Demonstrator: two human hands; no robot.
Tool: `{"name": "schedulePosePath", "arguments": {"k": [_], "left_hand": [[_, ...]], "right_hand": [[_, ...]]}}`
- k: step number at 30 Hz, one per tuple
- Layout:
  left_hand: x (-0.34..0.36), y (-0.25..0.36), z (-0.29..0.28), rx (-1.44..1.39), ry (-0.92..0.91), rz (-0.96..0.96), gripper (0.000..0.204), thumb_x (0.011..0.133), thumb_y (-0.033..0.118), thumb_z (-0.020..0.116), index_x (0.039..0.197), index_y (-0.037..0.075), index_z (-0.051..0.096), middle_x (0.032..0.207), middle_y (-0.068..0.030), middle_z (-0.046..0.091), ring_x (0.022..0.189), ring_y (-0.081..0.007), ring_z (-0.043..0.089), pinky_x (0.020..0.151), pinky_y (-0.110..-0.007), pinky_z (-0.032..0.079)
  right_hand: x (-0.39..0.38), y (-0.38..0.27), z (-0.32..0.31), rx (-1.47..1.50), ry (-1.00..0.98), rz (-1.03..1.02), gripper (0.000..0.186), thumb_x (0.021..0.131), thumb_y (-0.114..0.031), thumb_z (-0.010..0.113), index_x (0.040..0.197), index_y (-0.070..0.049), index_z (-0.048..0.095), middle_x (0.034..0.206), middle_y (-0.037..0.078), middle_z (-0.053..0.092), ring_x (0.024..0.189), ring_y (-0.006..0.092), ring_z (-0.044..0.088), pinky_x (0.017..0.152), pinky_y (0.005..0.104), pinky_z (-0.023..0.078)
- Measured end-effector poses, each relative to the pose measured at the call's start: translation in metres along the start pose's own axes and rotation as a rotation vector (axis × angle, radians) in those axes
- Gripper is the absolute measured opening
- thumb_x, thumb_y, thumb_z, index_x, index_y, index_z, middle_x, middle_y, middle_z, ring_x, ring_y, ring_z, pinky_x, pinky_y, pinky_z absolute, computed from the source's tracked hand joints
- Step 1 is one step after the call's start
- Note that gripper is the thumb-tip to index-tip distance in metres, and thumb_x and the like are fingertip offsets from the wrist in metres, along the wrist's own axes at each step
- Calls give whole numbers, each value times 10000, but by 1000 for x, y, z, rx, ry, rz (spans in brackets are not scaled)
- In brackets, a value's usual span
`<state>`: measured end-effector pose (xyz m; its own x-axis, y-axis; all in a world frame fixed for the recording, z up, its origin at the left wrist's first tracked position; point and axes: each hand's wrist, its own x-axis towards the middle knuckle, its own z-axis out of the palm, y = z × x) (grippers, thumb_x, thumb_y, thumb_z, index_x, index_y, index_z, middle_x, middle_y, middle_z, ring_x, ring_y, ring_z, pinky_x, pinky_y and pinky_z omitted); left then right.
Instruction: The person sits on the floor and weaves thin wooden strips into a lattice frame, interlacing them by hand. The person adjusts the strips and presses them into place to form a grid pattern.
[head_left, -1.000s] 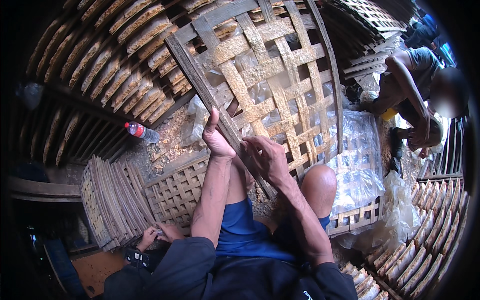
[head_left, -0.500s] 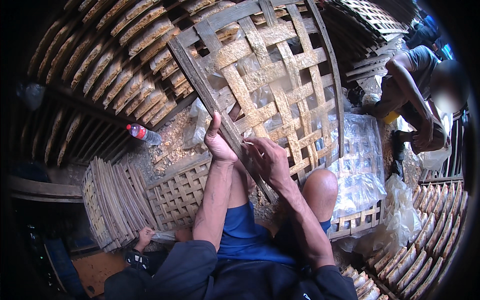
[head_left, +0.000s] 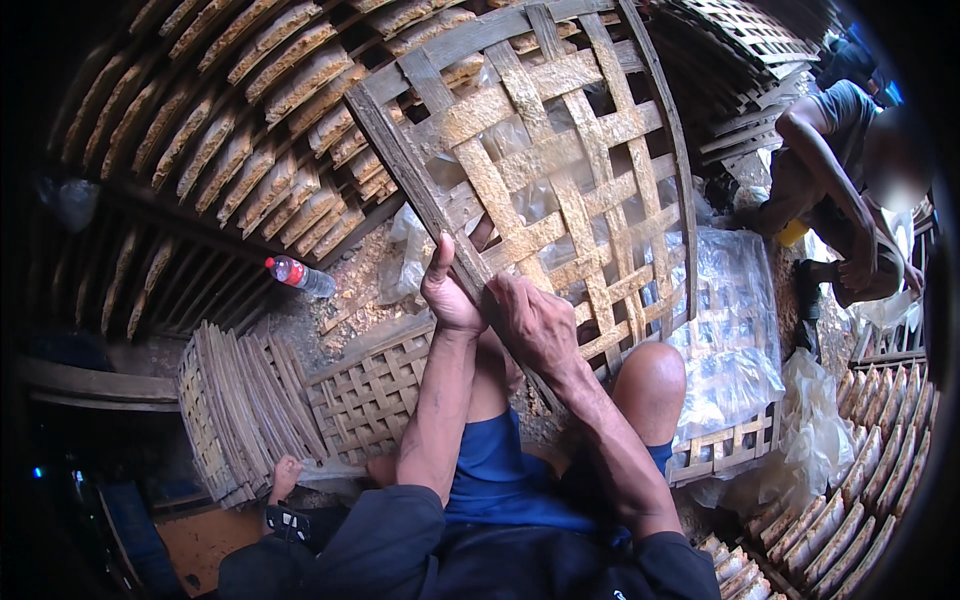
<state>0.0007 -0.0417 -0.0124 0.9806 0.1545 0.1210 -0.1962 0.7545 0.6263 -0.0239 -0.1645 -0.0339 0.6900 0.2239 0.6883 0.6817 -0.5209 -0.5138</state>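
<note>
A woven bamboo tray point(head_left: 570, 170) with a wooden frame stands tilted up in front of me, its slats crusted with pale residue. My left hand point(head_left: 452, 295) grips the frame's near-left bar, thumb upright along it and fingers behind. Just right of it, my right hand point(head_left: 535, 322) is closed, its curled fingers pressed at the same bar; the fingertips and anything small in them are hidden. My knees are below the tray, and clear plastic shows through its weave.
Stacked trays point(head_left: 250, 410) lean at left beside another person's hand point(head_left: 287, 472). A plastic bottle point(head_left: 300, 277) lies near racks of crusted slabs point(head_left: 270, 110). Right of my knee is a plastic-covered tray point(head_left: 730, 330); crumpled plastic point(head_left: 815, 430) lies beyond. Another person point(head_left: 840, 180) crouches far right.
My right hand has turned from a loose pinch into a tighter curl against the bar. The left hand keeps its grip. The whole view has shifted slightly.
</note>
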Motion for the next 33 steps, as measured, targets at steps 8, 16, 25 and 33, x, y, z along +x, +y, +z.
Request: {"name": "schedulePosePath", "arguments": {"k": [8,16,25,33], "left_hand": [[-1,-3,-32,-409,-96,-274,496,1028,450,569,1361,83,589,1082,-112,717,1000,-256,698,912,-417,566],[0,-4,-28,-340,-107,-177,386,1035,342,596,1345,111,596,1284,-29,648,1219,-193,608,1061,-375,487],[0,4,-8,-178,-277,-274,812,988,496,582,1646,176,230,1672,-63,303,1524,-251,314,1269,-397,200],[-2,-2,-6,-147,-134,-132,723,1024,431,560,1595,73,299,1565,-189,426,1448,-327,420,1231,-463,291]], "right_hand": [[46,-12,1,184,73,118,253,956,-136,689,1188,-96,597,916,100,720,693,282,724,565,372,562],[68,-15,-4,102,21,62,303,930,-186,704,1207,-143,591,916,67,724,651,250,718,537,345,571],[92,-19,-17,182,104,274,220,1002,-131,638,1203,-127,549,612,98,619,542,266,668,507,415,503],[96,-17,-22,138,72,90,158,998,-152,674,1151,-113,670,829,147,739,660,206,739,566,342,553]]}}
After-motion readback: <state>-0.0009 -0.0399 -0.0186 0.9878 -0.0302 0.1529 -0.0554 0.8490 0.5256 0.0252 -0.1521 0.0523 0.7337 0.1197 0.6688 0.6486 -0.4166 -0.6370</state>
